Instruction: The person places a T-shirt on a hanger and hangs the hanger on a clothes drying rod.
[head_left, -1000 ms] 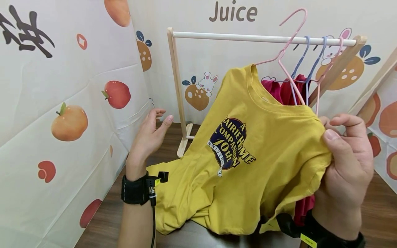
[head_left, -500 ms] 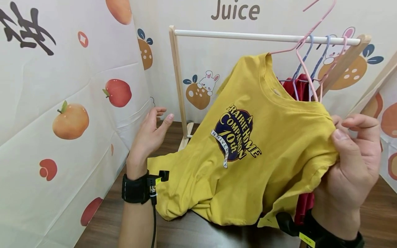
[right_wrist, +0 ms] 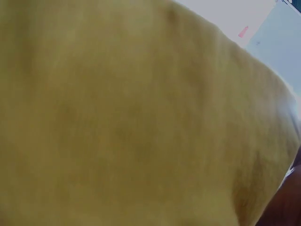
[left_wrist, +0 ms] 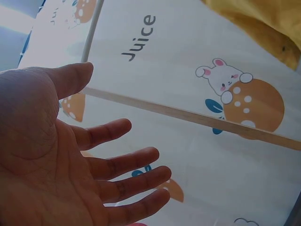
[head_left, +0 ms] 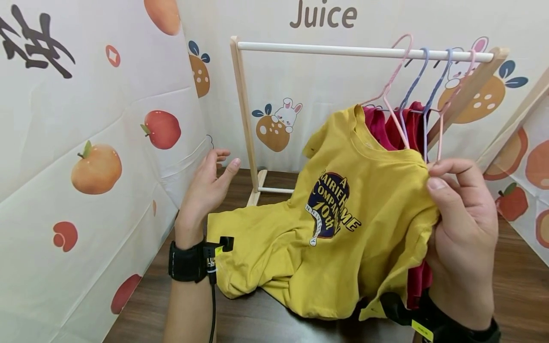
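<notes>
A yellow T-shirt [head_left: 274, 247] with a dark printed logo is on a pink hanger [head_left: 388, 88], whose hook is at the rack's white rail [head_left: 321, 49]. My right hand [head_left: 467, 224] pinches the shirt and hanger at the shoulder on the right. Yellow cloth fills most of the right wrist view, blurred. To the left of the shirt, my left hand [head_left: 206, 188] is held in the air with nothing in it. Its spread, straight fingers [left_wrist: 136, 181] show in the left wrist view. The shirt's lower part spreads over the dark table.
Two blue hangers [head_left: 413, 90] and another pink hanger [head_left: 461, 88] hang at the right end of the rail, with red garments [head_left: 383, 126] behind the yellow shirt. Wooden posts [head_left: 243, 105] hold up the rail. A printed backdrop [head_left: 107, 95] stands at the left and back.
The right hand first moved the shirt and hanger up and right, then down and left. The hanger's hook came down from above the rail to the rail. The left hand stayed still.
</notes>
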Tool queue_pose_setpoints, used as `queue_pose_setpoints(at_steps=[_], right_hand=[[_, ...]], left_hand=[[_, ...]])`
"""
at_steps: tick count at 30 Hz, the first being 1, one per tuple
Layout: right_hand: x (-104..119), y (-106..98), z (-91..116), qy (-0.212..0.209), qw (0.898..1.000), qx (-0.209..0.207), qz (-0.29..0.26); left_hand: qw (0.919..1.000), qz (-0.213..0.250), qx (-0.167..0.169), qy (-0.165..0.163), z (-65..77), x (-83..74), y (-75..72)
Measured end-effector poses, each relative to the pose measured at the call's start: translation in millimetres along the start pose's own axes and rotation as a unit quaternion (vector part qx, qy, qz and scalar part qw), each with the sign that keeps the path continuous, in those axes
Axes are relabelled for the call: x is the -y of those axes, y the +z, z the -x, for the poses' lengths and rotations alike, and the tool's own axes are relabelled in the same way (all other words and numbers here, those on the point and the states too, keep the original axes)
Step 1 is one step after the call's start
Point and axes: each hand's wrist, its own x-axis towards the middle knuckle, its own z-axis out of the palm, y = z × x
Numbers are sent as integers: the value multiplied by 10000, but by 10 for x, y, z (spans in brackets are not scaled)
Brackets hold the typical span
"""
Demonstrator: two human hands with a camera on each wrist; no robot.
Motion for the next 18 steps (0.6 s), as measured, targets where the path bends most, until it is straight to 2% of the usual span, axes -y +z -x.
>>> queue_pose_setpoints(at_steps=[6, 10, 12, 14, 15, 16, 18], right_hand=[[25, -8, 11, 393, 9978, -186, 492], [46, -2, 30, 475, 9925, -148, 1113], [64, 14, 46, 488, 9865, -74, 1564], [96, 44, 65, 446, 9725, -30, 2285], [115, 60, 75, 406, 9621, -44, 2697], [135, 74, 88, 365, 9498, -106, 3107], [192, 116, 119, 277, 9142, -244, 4035]], left_hand=[[10000, -9, 20, 12, -3, 0, -2], [10000, -28, 48, 3, -3, 6, -5], [10000, -43, 57, -1, -1, 10, -3], [10000, -64, 60, 10, -1, 11, -2], [10000, -78, 57, 23, -1, 12, 1], [9999, -87, 49, 36, 0, 11, 3], [10000, -40, -14, 87, -2, 5, 9]])
